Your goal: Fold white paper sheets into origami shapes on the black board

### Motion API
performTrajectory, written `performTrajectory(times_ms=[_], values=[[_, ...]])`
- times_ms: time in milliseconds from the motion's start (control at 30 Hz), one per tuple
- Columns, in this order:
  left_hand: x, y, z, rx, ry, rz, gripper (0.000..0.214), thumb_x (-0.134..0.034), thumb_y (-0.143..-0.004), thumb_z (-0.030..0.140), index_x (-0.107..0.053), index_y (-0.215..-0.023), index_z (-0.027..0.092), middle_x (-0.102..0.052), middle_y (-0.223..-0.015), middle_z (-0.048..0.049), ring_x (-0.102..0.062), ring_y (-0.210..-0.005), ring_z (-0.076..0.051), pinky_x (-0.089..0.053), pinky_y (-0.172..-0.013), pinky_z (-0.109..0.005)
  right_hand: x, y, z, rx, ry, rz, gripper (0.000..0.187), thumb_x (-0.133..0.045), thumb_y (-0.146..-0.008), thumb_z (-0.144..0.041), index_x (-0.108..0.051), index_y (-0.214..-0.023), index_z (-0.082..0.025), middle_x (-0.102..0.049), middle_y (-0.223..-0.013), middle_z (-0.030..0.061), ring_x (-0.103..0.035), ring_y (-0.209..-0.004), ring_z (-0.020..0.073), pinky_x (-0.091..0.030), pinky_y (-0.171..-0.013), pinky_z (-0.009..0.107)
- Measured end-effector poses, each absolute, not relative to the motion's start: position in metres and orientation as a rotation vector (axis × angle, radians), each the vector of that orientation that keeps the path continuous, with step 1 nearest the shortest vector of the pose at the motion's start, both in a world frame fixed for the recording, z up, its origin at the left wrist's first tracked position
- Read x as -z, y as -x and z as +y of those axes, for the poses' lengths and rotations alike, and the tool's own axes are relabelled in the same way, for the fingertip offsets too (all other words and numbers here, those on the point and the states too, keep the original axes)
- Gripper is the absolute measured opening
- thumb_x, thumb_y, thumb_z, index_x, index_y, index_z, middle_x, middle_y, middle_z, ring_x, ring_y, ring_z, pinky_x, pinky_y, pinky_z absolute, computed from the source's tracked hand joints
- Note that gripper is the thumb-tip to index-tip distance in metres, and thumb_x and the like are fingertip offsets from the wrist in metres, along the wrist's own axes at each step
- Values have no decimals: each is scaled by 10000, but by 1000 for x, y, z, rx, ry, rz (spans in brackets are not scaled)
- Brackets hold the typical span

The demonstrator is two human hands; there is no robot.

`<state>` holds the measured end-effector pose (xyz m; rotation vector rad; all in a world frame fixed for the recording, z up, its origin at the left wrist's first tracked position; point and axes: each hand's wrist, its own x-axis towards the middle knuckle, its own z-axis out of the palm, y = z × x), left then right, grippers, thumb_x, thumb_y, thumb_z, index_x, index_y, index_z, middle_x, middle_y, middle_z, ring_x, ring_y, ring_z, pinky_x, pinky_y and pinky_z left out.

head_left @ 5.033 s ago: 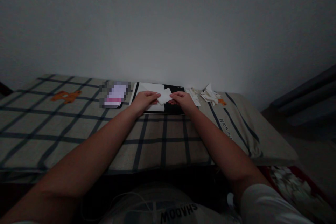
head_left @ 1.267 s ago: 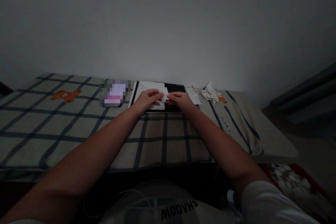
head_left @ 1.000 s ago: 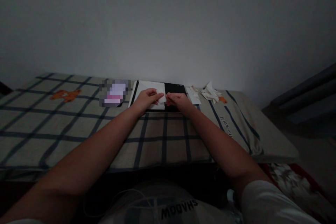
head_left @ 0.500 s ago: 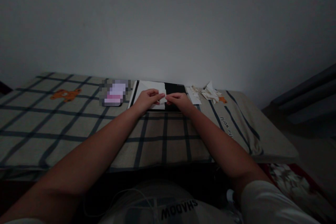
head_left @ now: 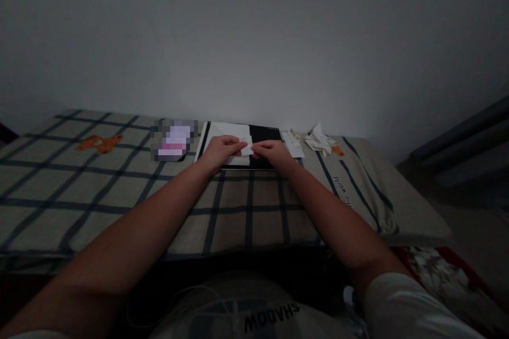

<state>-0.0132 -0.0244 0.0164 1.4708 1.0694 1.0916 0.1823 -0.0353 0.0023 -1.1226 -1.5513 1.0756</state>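
A small piece of white paper (head_left: pixel 247 146) is pinched between my two hands. My left hand (head_left: pixel 223 151) grips its left side between thumb and fingers, and my right hand (head_left: pixel 272 152) pinches its right side. Both hands are just above a black-and-white flat book or folder (head_left: pixel 262 131) that lies on the checked cloth. The folds of the paper are too small and dim to make out. Right of the book lie white paper sheets (head_left: pixel 294 146) and a loose pile of folded or crumpled paper (head_left: pixel 318 140).
A phone (head_left: pixel 174 140) with a lit, blurred screen lies left of the book on the checked cloth (head_left: pixel 167 190). Behind rises a plain wall (head_left: pixel 246 37). At the lower right, a red container (head_left: pixel 473 270) holds crumpled pale material. A white cable (head_left: pixel 199 288) hangs near my lap.
My left fingertips have shifted slightly left, so the gap between the hands is wider and more of the white paper shows. The rest looks the same.
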Motion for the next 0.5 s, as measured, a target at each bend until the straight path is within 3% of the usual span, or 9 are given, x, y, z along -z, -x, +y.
performTrajectory(times_ms=[200,333,500], values=[[-13,13,-21,-1104,-1389,1002,363,-845,-589,487,-675,-668,176,-640,-652,-15,-565,-617,-131,-460,-620,-263,2,-183,-31,-1081,1119,-1537,222,-743,-729,-409,-770,-782,-196,-724,-707,21,-633,-669,149,-484,-695,298],[-12,14,-21,-1107,-1428,1000,406,-797,-636,557,-712,-712,167,-675,-686,-37,-610,-658,-153,-504,-677,-285,3,-184,-30,-1081,1128,-1520,219,-743,-728,-397,-763,-784,-186,-720,-698,25,-625,-656,144,-478,-680,292],[-11,13,-22,-1163,-1451,1027,353,-768,-699,514,-721,-712,164,-677,-680,-33,-615,-641,-147,-515,-673,-281,0,-182,-31,-1065,1139,-1516,202,-738,-721,-381,-754,-758,-183,-714,-682,22,-615,-643,142,-470,-666,292]])
